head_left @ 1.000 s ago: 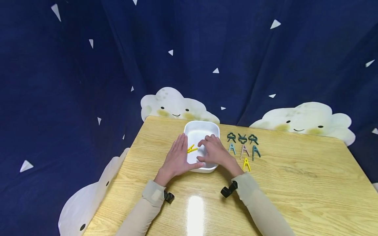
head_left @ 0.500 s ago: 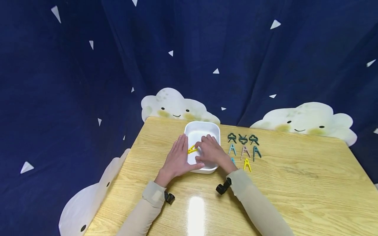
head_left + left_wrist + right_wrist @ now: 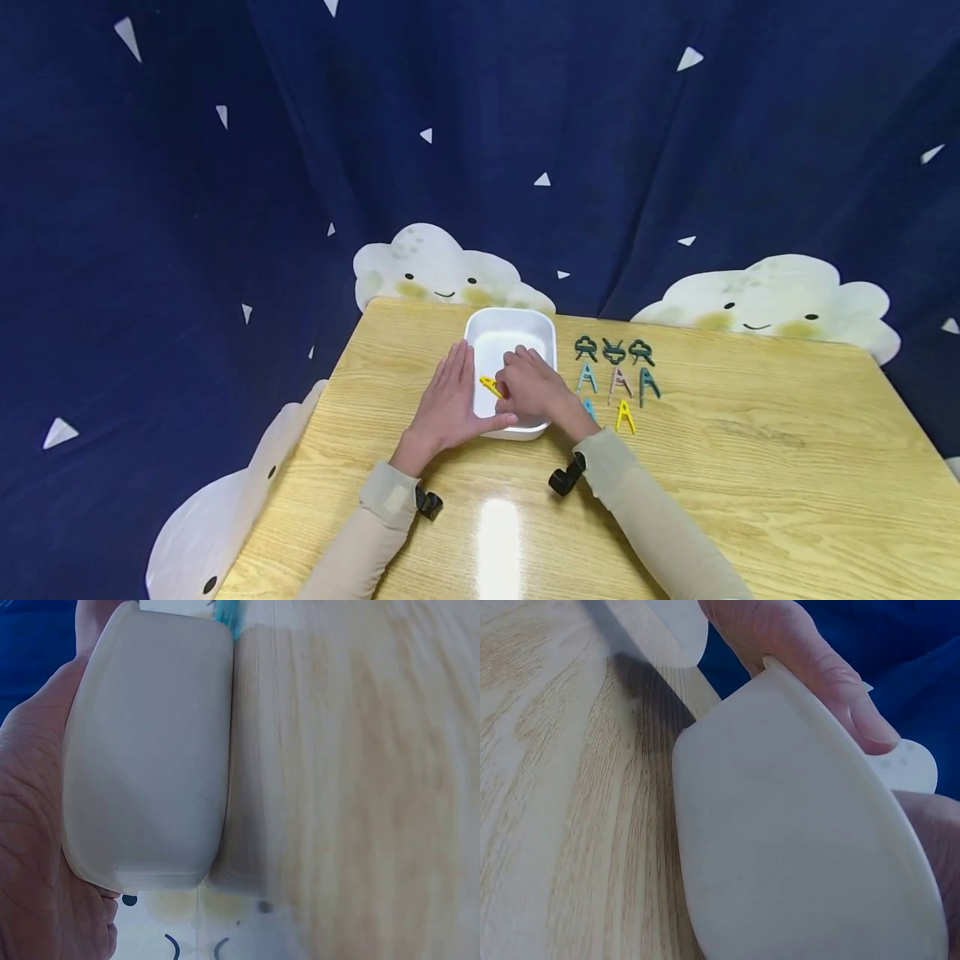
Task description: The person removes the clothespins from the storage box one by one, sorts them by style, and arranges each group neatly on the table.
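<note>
A white plastic tub stands on the table between both hands. My left hand lies along its left side, fingers straight, with the thumb across the front rim. In the left wrist view the palm lies against the tub's wall. Inside the tub, my right hand pinches a yellow clothespin with curled fingers; its far end is hidden by the hand. In the right wrist view the tub's side hides the fingertips.
Right of the tub, clothespins lie in rows: several dark green clips at the back, then a light blue, a pink and a teal one. Nearer are a blue and a yellow clothespin. A curtain hangs behind the table.
My right hand has moved slightly left and its fingers have closed on the yellow clothespin, which has turned. The left hand keeps its place on the tub.
</note>
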Available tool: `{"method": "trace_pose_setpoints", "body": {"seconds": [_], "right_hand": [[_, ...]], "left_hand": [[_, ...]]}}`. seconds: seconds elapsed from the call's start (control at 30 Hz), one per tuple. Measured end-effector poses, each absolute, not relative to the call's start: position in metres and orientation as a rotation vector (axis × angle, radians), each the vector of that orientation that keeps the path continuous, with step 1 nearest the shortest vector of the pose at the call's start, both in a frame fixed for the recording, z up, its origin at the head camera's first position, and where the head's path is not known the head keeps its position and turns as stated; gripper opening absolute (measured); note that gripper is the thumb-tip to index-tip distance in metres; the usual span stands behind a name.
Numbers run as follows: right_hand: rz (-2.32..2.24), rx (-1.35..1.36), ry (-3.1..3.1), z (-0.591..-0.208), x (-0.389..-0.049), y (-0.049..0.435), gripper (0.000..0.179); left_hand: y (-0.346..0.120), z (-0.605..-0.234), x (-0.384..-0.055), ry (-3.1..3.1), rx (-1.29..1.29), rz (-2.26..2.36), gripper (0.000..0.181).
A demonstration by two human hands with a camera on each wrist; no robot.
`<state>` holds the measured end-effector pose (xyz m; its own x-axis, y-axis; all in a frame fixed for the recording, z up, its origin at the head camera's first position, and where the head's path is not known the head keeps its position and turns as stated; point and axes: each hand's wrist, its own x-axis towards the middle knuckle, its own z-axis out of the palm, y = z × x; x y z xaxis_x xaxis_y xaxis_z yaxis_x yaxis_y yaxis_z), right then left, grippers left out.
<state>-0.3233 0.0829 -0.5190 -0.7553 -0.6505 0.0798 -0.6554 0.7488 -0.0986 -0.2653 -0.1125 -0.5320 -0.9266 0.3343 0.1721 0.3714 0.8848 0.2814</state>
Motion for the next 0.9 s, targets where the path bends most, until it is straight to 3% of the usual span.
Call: {"method": "trace_pose_setpoints", "body": {"seconds": [0.2, 0.33, 0.7, 0.9], "right_hand": [[0.19, 1.02, -2.875, -0.5181, -0.3228, 0.082, 0.037], [0.107, 0.997, -2.88, -0.5206, -0.3228, 0.0817, 0.029], [0.046, 0.954, -2.904, -0.5218, -0.3172, 0.0812, 0.046], [0.117, 1.089, -2.894, -0.5197, -0.3206, 0.0845, 0.071]], "left_hand": [[-0.1125, -0.531, -0.265, -2.922, -0.557, -0.479, 0.141], [-0.1131, -0.5312, -0.2647, -2.924, -0.561, -0.487, 0.14], [-0.1128, -0.5327, -0.2646, -2.92, -0.554, -0.511, 0.14], [-0.1126, -0.534, -0.2652, -2.905, -0.562, -0.499, 0.141]]}}
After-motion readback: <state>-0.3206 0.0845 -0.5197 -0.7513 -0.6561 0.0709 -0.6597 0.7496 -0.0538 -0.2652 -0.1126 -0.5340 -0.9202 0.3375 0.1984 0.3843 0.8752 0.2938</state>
